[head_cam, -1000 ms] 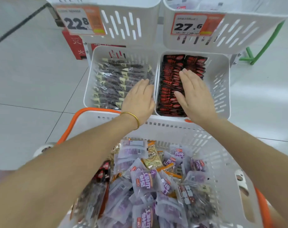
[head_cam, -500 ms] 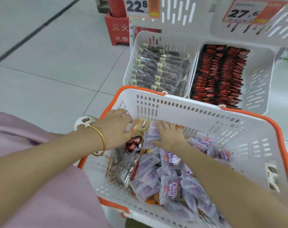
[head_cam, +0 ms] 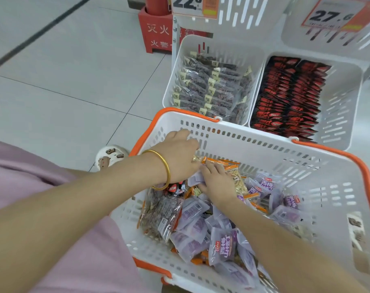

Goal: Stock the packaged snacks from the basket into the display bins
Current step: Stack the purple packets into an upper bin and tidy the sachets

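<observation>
A white basket (head_cam: 254, 142) with an orange rim holds several snack packets: purple ones (head_cam: 222, 246), orange-edged ones (head_cam: 236, 175) and a clear pack of dark snacks (head_cam: 163, 216). My left hand (head_cam: 177, 157), with a gold bangle on the wrist, is inside the basket's far left corner and pinches the end of an orange-edged packet. My right hand (head_cam: 219, 183) lies palm down on the pile beside it, fingers and thumb curled on a pale purple packet (head_cam: 193, 179). Beyond the basket stand two white display bins: the left bin (head_cam: 175, 81) holds dark clear packs, the right bin (head_cam: 338, 106) red-and-black packs.
Upper bins with price tags 22.8 (head_cam: 192, 4) and 27.6 (head_cam: 332, 14) overhang the lower ones. A red fire-equipment stand (head_cam: 156, 32) sits on the tiled floor at the back left. My pink clothing (head_cam: 32, 187) and a white shoe (head_cam: 110, 155) are left of the basket.
Both hands left the display bins and dropped into the basket. Since half a second ago they have closed in on the orange-edged packets at the far wall.
</observation>
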### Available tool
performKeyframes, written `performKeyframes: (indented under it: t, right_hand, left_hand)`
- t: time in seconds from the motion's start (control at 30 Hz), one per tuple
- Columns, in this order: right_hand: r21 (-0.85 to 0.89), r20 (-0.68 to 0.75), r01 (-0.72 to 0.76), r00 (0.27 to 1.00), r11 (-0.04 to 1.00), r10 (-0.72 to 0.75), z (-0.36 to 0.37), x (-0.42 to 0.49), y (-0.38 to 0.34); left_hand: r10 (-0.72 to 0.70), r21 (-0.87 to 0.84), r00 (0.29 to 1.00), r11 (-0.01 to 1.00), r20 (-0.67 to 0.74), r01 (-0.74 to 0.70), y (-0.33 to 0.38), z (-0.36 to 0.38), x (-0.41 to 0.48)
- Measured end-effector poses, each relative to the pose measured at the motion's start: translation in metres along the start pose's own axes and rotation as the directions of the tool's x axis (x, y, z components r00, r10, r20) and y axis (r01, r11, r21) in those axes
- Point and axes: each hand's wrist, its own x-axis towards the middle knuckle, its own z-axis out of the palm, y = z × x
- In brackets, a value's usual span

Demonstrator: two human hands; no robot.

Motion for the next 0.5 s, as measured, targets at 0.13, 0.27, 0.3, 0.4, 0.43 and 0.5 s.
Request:
performKeyframes:
  t: [0.13,0.27,0.3,0.4,0.43,0.5]
  right_hand:
    - [0.208,-0.179,0.045,0.984,0.977,-0.007,-0.019,-0.007,0.012]
    - [0.616,-0.177,-0.019,0.971,0.787,0.162,-0.069,-0.020,0.021]
    - [0.712,-0.157,-0.032,0.966,0.701,0.203,-0.083,-0.023,0.021]
    - [0.954,0.000,-0.078,0.966,0.291,0.259,-0.121,-0.028,0.020]
    - [0.977,0.048,-0.096,0.968,0.188,0.245,-0.129,-0.029,0.020]
    - [0.991,0.114,-0.128,0.968,0.049,0.223,-0.140,-0.031,0.021]
  left_hand:
    - [-0.028,-0.030,1.000,0.999,0.007,0.028,0.002,-0.001,0.004]
    - [-0.073,-0.159,0.997,0.985,-0.008,0.071,0.011,-0.001,0.014]
    - [-0.087,-0.228,0.996,0.970,-0.007,0.083,0.015,-0.001,0.016]
    - [-0.105,-0.460,0.994,0.883,-0.003,0.092,0.028,-0.003,0.018]
    - [-0.105,-0.522,0.995,0.848,0.005,0.092,0.031,-0.003,0.019]
    - [-0.075,-0.639,0.997,0.767,0.006,0.061,0.038,-0.004,0.023]
